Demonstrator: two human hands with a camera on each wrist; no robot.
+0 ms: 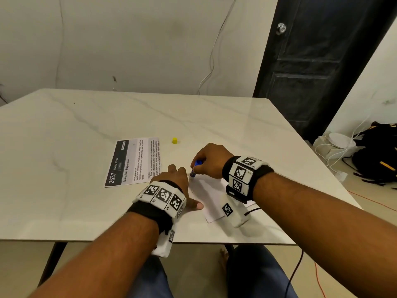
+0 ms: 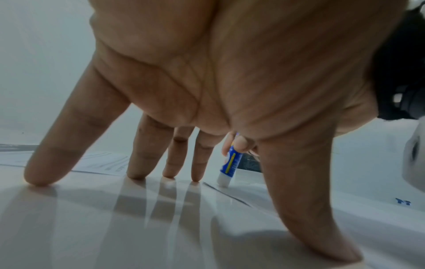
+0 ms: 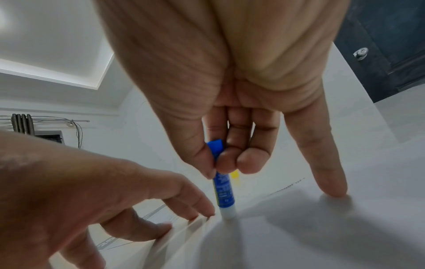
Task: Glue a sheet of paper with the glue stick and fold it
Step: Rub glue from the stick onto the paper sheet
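- Two hands at work on a pale marble table (image 1: 90, 130), near its front edge.
- Printed sheet (image 1: 133, 162) flat on table, left of centre, headed "2637", just beyond left hand.
- Blank white paper (image 1: 211, 198) flat on table under both hands, partly hidden by right wrist.
- Left hand (image 1: 178, 181) spread flat with straight fingers (image 2: 147, 154), tips pressed down at paper's left edge, thumb on paper; nothing gripped.
- Right hand (image 1: 211, 159) pinching glue stick between thumb and curled first fingers, little finger (image 3: 322, 154) straight with its tip on paper.
- Glue stick (image 3: 223, 189) blue, nearly upright, white tip touching paper at far left corner, just beside left fingertips.
- Yellow cap (image 1: 174, 140) upright on bare table, apart from paper, beyond right hand.
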